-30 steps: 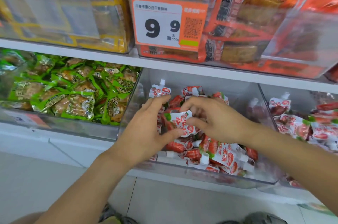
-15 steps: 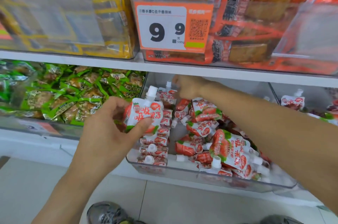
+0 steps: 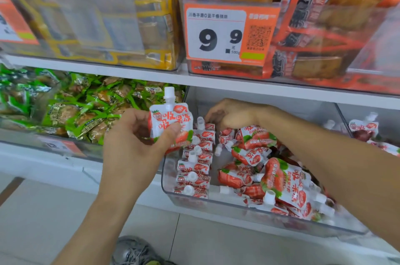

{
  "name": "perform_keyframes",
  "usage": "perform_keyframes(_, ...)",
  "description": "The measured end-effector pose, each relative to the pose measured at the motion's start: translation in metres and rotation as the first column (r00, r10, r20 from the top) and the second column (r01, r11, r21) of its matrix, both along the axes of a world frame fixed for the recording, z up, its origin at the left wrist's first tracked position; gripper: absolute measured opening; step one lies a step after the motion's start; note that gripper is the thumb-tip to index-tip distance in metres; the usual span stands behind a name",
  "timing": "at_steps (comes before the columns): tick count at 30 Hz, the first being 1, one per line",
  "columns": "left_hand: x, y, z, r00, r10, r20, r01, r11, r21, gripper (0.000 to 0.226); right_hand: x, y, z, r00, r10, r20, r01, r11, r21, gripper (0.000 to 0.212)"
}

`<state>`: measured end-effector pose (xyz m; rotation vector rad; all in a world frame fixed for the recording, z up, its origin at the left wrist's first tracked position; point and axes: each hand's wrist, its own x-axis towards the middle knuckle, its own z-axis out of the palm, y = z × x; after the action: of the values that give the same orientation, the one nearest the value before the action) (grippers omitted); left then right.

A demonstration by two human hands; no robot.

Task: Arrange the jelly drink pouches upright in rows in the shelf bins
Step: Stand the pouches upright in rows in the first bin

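Filling row one: left hand (image 3: 138, 145) grips upright jelly pouch (image 3: 171, 123) beside clear bin (image 3: 216, 202); right hand (image 3: 232, 114), fingers curled, grasp unclear, at row's rear; next, slot pouch behind standing row (image 3: 195, 163)

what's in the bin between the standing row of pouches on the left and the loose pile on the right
In the head view, a narrow strip of bare bin floor separates the upright row from the loose pile; one pouch spout pokes into it.

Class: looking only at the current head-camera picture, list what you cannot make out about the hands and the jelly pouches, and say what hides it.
- Right hand: fingertips hidden behind its own knuckles; grip unclear.
- Held pouch: lower part covered by the left hand.
- Upright row: back end hidden by both.
- Right neighbouring bin: cut off by the frame edge.
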<state>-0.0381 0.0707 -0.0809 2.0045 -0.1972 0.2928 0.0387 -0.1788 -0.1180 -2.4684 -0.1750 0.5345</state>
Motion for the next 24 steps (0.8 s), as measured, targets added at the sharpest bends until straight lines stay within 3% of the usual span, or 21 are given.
perform_keyframes(6,0.007,-0.016,-0.003,0.998,-0.017,0.061,0.012,0.997,0.077,0.033,-0.026,0.005,0.000,0.989,0.048,0.139,-0.054,0.998,0.036,0.068)
perform_keyframes(10,0.012,-0.022,-0.002,0.994,-0.081,0.074,0.071,0.989,0.132,0.034,-0.041,0.015,0.013,0.988,0.016,0.151,-0.074,0.918,0.389,0.091)
perform_keyframes(12,0.013,-0.023,-0.003,0.990,-0.113,0.081,0.098,0.981,0.170,0.036,-0.048,0.020,0.015,0.992,0.014,0.125,-0.080,0.835,0.545,0.083)
perform_keyframes(15,0.015,-0.025,-0.007,0.982,-0.151,0.110,0.125,0.969,0.214,0.039,-0.055,0.027,0.017,0.981,-0.078,0.180,-0.059,0.759,0.649,0.050)
perform_keyframes(17,0.016,-0.024,-0.009,0.977,-0.167,0.134,0.125,0.952,0.280,0.052,-0.059,0.025,0.015,0.967,-0.113,0.228,-0.066,0.754,0.653,0.034)
perform_keyframes(19,0.016,-0.023,-0.011,0.978,-0.184,0.102,0.142,0.935,0.326,0.062,-0.062,0.018,0.012,0.950,-0.180,0.256,-0.022,0.779,0.626,0.031)
perform_keyframes(22,0.013,-0.019,-0.016,0.980,-0.181,0.087,0.136,0.918,0.372,0.056,-0.062,0.003,0.012,0.813,-0.467,0.347,0.276,0.835,0.476,0.020)
perform_keyframes(24,0.012,-0.016,-0.019,0.983,-0.163,0.087,0.119,0.919,0.375,0.048,-0.054,-0.003,0.017,0.709,-0.566,0.419,0.536,0.820,0.200,0.054)
